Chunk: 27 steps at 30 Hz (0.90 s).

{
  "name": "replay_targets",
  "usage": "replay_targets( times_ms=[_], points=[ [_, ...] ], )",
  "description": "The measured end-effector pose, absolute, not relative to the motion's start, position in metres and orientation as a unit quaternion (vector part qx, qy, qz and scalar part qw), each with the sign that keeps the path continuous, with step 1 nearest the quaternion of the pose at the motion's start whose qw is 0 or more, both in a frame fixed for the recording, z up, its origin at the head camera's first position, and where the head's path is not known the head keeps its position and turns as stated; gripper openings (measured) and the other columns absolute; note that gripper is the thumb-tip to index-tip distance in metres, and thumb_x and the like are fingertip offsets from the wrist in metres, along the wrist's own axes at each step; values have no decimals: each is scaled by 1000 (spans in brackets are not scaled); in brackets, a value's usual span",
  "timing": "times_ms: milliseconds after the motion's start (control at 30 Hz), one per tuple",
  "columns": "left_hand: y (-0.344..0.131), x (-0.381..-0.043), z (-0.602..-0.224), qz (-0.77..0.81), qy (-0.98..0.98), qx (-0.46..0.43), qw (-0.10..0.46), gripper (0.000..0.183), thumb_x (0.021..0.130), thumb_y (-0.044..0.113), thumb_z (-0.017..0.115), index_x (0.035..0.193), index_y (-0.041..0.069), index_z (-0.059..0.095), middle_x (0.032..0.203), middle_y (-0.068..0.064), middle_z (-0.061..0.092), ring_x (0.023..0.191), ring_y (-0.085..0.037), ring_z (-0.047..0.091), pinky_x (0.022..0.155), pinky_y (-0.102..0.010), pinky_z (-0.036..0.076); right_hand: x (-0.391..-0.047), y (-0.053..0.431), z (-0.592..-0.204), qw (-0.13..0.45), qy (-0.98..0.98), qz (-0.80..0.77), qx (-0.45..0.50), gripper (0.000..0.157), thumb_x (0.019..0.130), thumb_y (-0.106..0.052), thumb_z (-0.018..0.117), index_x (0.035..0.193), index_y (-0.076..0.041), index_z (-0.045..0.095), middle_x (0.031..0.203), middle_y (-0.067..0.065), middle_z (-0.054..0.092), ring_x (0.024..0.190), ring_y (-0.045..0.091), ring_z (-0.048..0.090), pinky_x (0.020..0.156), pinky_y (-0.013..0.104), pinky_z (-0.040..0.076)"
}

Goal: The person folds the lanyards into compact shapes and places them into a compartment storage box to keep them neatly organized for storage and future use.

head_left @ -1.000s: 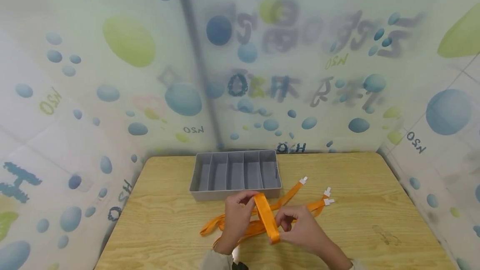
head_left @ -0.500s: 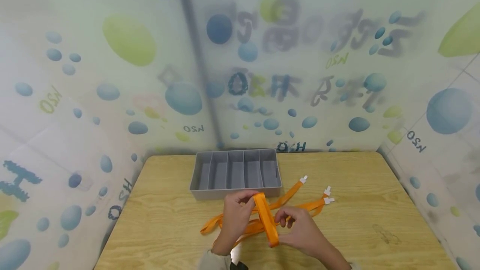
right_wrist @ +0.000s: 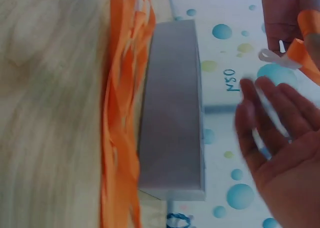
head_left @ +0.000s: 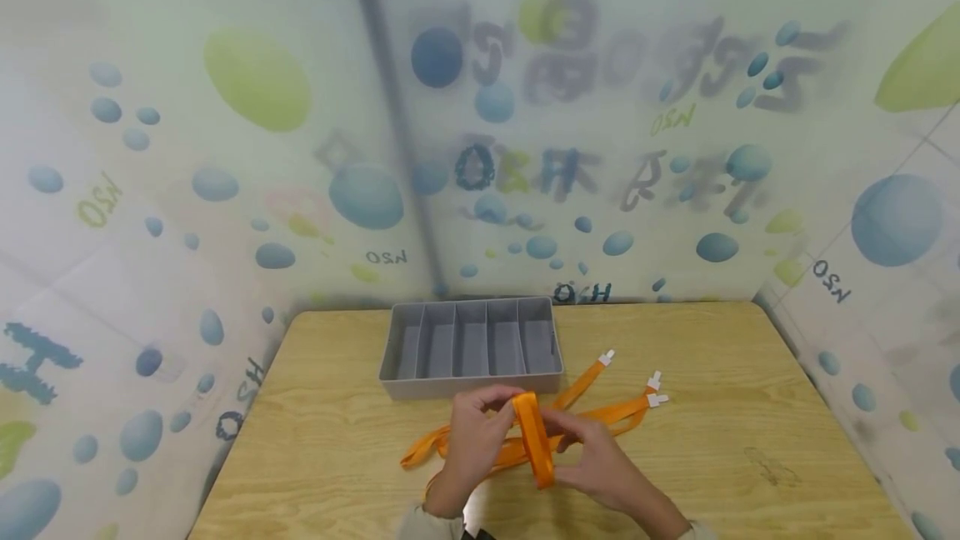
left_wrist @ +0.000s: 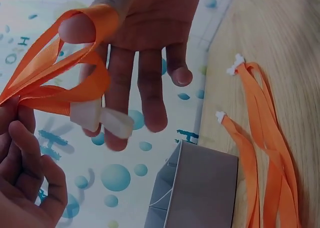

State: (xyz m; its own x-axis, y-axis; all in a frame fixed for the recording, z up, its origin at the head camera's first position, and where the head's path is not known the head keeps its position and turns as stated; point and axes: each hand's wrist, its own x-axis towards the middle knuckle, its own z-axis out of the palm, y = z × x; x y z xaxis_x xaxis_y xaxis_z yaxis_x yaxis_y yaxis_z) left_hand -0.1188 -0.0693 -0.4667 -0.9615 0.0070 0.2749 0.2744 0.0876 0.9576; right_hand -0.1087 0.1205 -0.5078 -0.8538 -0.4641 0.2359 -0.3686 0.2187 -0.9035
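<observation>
An orange lanyard [head_left: 534,444] with a white plastic clip [left_wrist: 100,117] is folded into a long loop between the hands. My left hand [head_left: 478,436] pinches its upper end; in the left wrist view, this left hand [left_wrist: 30,163] has its fingers curled at the ribbon. My right hand [head_left: 603,465] is at the loop's right side. In the left wrist view the right thumb passes through the loop, while the right hand's fingers [left_wrist: 150,83] extend fairly straight. Blurred, my right hand [right_wrist: 282,153] also shows spread fingers in the right wrist view.
More orange lanyards [head_left: 615,413] lie under and beside the hands, their white clips [head_left: 657,400] towards the right. A grey tray [head_left: 472,390] with several compartments stands behind them on the wooden table [head_left: 750,432]. A patterned wall [head_left: 637,148] rises behind the table.
The right fingers, curled before, have straightened towards the upper part of the loop. The folded ribbon has shifted slightly and stands more upright; the left hand keeps its pinch.
</observation>
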Motion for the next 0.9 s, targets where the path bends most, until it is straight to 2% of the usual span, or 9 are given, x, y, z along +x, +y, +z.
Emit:
replay_targets(
  times_ms=[200,333,633,800,900],
  points=[
    [-69,-119,-467,-668,-735,-76,83,9,84,-6,69,86,-1,77,78,-11,73,66,-7,59,64,-24,50,-108,114,-515,39,750,-595,-288,35,89,-9,75,122,-1,67,106,13,74,93,11,68,75,32,55],
    [-68,-119,-467,-677,-728,-68,85,9,84,-6,70,86,-1,77,79,-13,73,65,-6,58,63,-22,49,-106,112,-515,26,749,-602,-275,26,89,-2,71,115,-1,70,100,11,75,88,7,67,73,29,55],
    [-71,-123,-471,-665,-734,-91,106,7,84,-1,70,85,0,77,75,-8,73,64,-6,60,61,-22,50,-105,112,-514,10,753,-598,-274,23,90,-7,72,113,-4,72,92,0,74,78,6,65,68,27,53],
    [-72,-124,-473,-650,-741,-112,126,7,85,1,70,85,0,77,74,-4,72,64,-5,61,60,-23,51,-104,112,-513,10,746,-597,-297,19,90,-3,70,108,-6,73,88,-1,74,77,5,63,68,28,53],
    [-73,-124,-470,-650,-743,-106,121,7,85,0,70,85,0,77,75,-7,73,64,-5,60,61,-23,51,-104,113,-511,13,738,-597,-315,14,92,-3,68,103,-9,74,86,-1,73,76,5,61,68,29,52]
  ],
)
